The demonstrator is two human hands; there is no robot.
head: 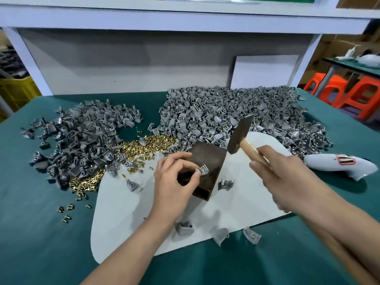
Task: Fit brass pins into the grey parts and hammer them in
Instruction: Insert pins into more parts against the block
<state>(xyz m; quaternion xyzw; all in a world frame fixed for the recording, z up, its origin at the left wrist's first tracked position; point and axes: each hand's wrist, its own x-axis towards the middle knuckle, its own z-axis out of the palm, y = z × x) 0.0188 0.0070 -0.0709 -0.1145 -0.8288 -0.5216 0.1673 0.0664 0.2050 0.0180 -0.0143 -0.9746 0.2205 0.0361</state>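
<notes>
My left hand (174, 177) pinches a small grey part (202, 170) with a brass pin in it, holding it on top of a dark metal block (207, 159). My right hand (287, 177) grips the wooden handle of a hammer (239, 136), whose dark steel head is raised above and to the right of the block. A heap of loose brass pins (144, 147) lies left of the block. One pile of grey parts (82, 138) covers the left of the table, and a larger pile of grey parts (236, 112) lies behind the block.
The block stands on a white board (127, 212) over a green table mat (41, 233). Several single grey parts (185, 230) lie on the board's near edge. A white moulded shell (341, 165) lies at the right. Orange stools (349, 95) stand beyond the table.
</notes>
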